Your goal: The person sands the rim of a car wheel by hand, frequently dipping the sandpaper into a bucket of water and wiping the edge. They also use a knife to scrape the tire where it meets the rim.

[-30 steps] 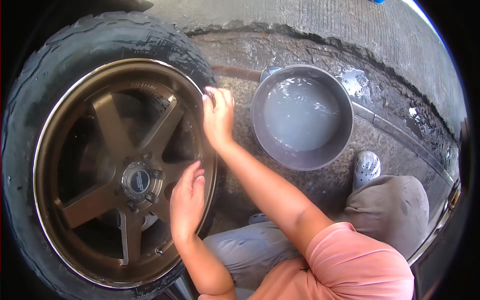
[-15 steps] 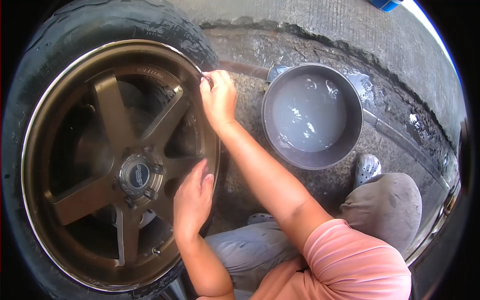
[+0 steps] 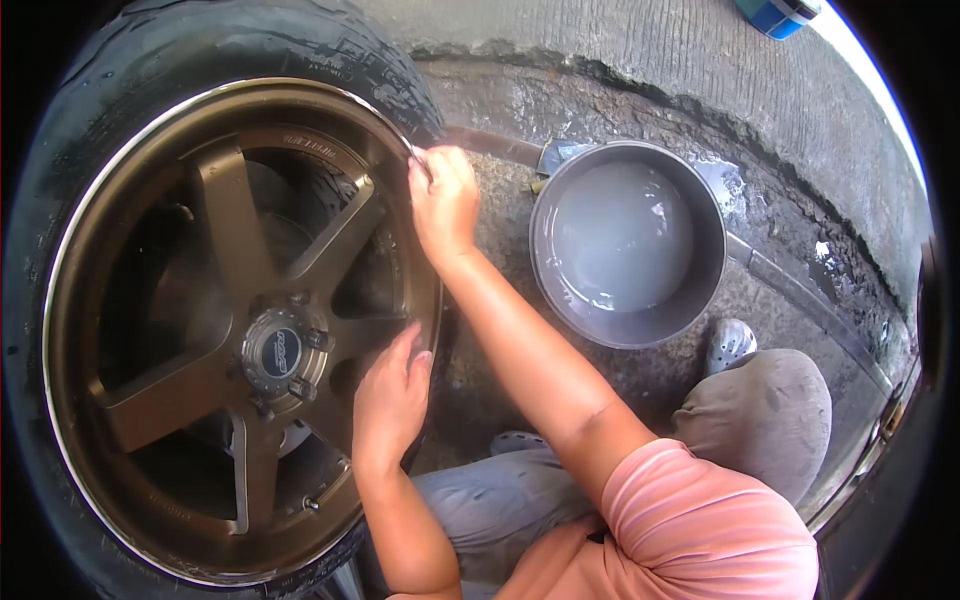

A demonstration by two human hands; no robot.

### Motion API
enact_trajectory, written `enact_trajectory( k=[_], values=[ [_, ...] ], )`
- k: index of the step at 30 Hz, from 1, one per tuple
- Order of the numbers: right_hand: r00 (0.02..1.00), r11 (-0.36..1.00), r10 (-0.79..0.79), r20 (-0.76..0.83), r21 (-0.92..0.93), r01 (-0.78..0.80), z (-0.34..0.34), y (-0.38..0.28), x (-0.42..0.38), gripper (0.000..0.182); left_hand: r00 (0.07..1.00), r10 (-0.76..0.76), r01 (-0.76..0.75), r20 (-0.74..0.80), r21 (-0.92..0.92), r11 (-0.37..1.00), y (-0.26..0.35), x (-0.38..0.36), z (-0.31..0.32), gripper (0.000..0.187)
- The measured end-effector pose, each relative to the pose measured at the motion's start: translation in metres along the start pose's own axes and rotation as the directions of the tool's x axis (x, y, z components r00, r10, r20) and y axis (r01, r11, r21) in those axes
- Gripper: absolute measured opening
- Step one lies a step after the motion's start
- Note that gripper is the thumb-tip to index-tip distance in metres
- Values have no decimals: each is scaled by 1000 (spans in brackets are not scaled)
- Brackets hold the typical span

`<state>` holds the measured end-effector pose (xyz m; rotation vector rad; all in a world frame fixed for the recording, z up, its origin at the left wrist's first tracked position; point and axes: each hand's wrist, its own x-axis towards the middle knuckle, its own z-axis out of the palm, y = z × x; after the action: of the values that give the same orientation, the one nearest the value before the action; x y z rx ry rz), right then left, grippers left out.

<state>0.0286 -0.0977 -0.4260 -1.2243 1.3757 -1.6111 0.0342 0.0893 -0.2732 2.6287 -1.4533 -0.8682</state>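
My right hand (image 3: 444, 203) is closed at the upper right edge of a bronze wheel rim (image 3: 225, 215), where the rim meets the black tyre (image 3: 300, 40). A thin, dark sliver shows between thumb and fingers; what it is I cannot tell. My left hand (image 3: 393, 403) is open, its fingers outstretched over the rim's right side near a spoke. The wheel's centre carries a dark round cap (image 3: 281, 352) with lug nuts around it. Lower on the rim is a small valve stem (image 3: 311, 503).
A dark round basin (image 3: 712, 290) of cloudy grey water stands right of the wheel on wet concrete. Behind it runs a cracked ledge (image 3: 660, 85). A blue container (image 3: 778, 15) is at the top right. My bent knee (image 3: 755, 420) and a grey clog (image 3: 731, 345) lie below the basin.
My right hand has shifted slightly right and down along the rim's edge, still closed. My left hand has moved a little right. The view has shifted slightly, showing more of the blue container.
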Motion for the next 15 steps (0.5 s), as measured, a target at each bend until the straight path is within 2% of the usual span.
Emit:
enact_trajectory(
  k=[4, 6, 8, 10, 12, 14, 15],
  values=[
    [997, 997, 72, 1, 11, -72, 0, -2, 0, 9, 999, 30, -30, -19, 11, 999, 0, 6, 2, 40],
    [997, 997, -62, -40, 47, 64, 2, -9, 13, 12, 999, 37, -37, -3, 38, 999, -1, 8, 4, 40],
    [994, 995, -93, -51, 16, 94, 4, -12, 17, 14, 999, 45, -46, 5, 13, 999, -1, 5, 5, 40],
    [998, 998, -65, -27, 27, 65, 1, -3, 2, 15, 998, 69, -69, -14, -3, 998, 1, 8, 1, 40],
    [999, 999, 37, 10, -24, -37, -3, 6, -11, 14, 996, 84, -84, -20, -12, 996, -1, 9, 3, 39],
    [998, 998, 56, -5, 11, -56, 3, 7, -10, 14, 996, 82, -82, -16, 7, 997, 1, 14, 3, 39],
    [1000, 1000, -7, -26, 24, 7, 4, 1, -2, 14, 997, 79, -78, -8, 29, 997, 5, 15, 2, 39]
  ],
)
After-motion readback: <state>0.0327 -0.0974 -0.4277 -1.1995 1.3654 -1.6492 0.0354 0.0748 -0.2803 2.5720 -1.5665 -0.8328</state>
